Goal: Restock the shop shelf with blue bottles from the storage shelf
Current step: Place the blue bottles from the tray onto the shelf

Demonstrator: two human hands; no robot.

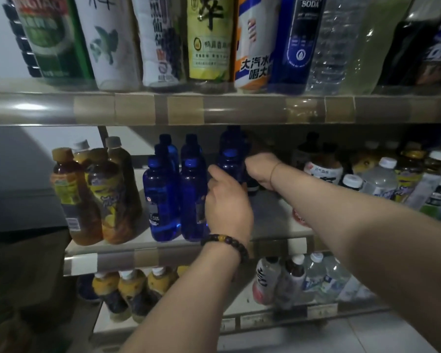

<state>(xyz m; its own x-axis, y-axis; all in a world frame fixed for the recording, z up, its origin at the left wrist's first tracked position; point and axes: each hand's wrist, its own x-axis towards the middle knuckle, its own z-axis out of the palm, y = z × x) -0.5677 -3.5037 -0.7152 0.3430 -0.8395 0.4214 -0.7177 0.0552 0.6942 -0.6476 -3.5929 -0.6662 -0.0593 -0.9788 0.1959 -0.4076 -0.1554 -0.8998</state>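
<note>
Several blue bottles stand in rows on the middle shelf. The front left blue bottle and the one beside it stand upright near the shelf edge. My left hand, with a bead bracelet on the wrist, rests against the right side of that second bottle. My right hand reaches deeper and curls around a blue bottle in the third column, with another blue bottle behind it. The grip itself is partly hidden by my fingers.
Amber tea bottles stand left of the blue ones. White and clear bottles crowd the right of the shelf. Tall bottles line the upper shelf, whose rail overhangs. More bottles fill the lower shelf.
</note>
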